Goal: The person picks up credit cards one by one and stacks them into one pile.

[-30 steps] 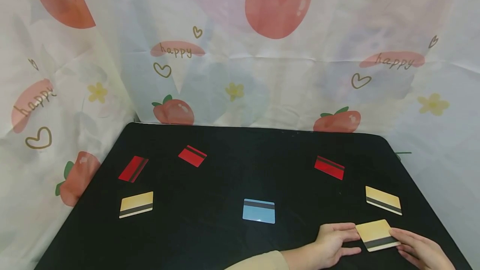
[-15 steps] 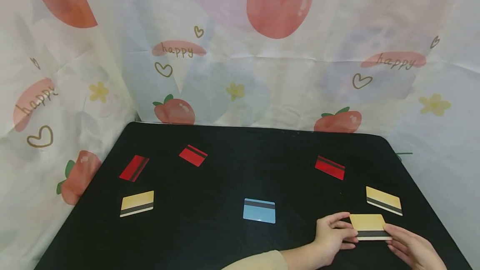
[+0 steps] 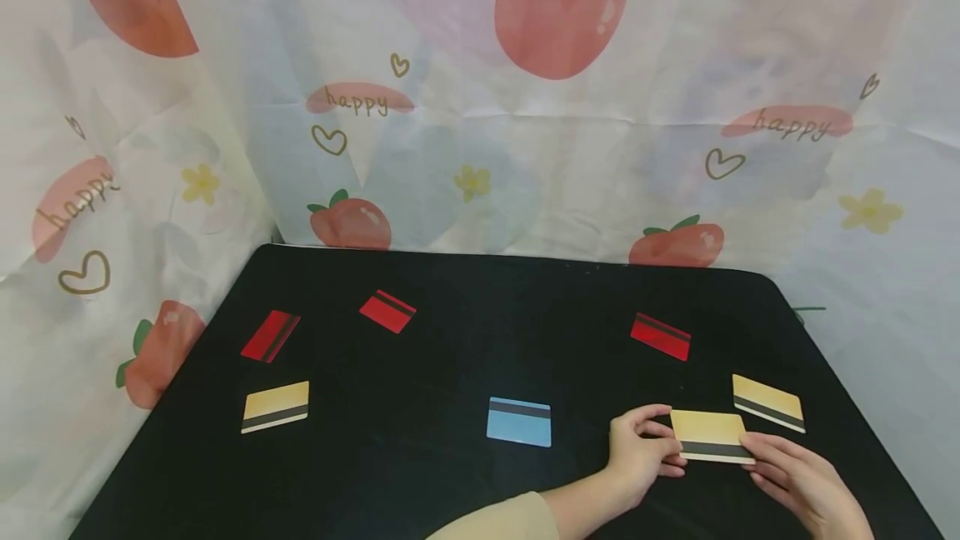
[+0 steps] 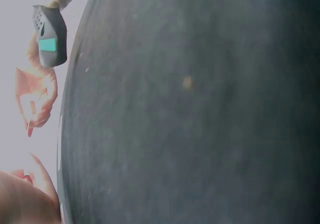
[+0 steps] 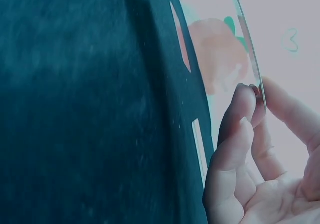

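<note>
Low on the right of the head view, a gold card [image 3: 708,425] with a dark stripe is held up between both hands. My left hand [image 3: 633,452] pinches its left edge between finger and thumb. On the opposite edge my right hand [image 3: 802,477] pinches the lower corner. In the right wrist view the card [image 5: 248,36] shows edge-on between the right hand's thumb and fingers. Only part of the left hand [image 4: 30,196] appears in the left wrist view, with the card hardly visible there. Just beyond the held card, another gold card [image 3: 772,397] lies on the table.
A blue card [image 3: 519,419] lies left of the hands on the black table [image 3: 420,473]. Farther back are a red card [image 3: 662,333] at right and two more, one a red card [image 3: 386,311], at left. A gold card [image 3: 276,398] lies front left. Printed cloth [image 3: 562,173] hangs behind.
Both hands have carried the gold card leftward and slightly farther over the table. It has turned from tilted to nearly level, and the left fingers have curled onto its edge.
</note>
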{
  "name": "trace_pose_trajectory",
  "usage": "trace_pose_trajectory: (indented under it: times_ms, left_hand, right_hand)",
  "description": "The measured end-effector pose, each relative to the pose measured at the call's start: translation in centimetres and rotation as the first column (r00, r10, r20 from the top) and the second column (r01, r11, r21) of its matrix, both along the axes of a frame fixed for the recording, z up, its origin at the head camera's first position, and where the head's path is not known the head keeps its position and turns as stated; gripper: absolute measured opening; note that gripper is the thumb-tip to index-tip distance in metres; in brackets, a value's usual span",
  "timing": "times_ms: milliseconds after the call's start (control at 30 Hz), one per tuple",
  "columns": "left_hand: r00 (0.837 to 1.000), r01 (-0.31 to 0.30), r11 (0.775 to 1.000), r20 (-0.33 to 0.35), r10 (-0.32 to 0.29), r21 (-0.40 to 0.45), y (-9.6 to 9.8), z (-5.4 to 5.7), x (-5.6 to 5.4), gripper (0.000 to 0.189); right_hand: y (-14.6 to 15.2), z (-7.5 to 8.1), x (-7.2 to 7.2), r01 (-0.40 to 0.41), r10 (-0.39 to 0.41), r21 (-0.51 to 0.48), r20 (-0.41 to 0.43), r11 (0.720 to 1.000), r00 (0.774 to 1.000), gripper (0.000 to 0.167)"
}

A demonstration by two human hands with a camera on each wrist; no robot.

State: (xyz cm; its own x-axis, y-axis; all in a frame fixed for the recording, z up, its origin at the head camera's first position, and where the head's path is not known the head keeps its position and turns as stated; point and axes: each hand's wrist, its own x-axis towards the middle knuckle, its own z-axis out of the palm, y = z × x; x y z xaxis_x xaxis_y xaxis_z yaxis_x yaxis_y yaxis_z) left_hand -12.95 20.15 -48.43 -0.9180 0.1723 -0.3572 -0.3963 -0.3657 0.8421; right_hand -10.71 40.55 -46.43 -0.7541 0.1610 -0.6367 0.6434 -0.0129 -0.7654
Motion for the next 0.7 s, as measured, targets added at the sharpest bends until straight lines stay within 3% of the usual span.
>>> trace_pose_trajectory:
  times_ms: [300,700]
  left_hand:
    - [0.998,0.033,0.998,-0.058,-0.036,-0.053,-2.3,0.5,-1.4,0.04]
    - [0.989,0.092,0.993,-0.111,-0.099,-0.073,-6.3,0.8,-3.2,0.035]
  right_hand:
    - [-1.9,0.3,-1.0,-0.034,0.036,0.029,-0.041,0.999,0.999,0.01]
    - [-5.7,0.9,-2.4,-0.105,0.118,0.085,-0.166,0.991,0.979,0.028]
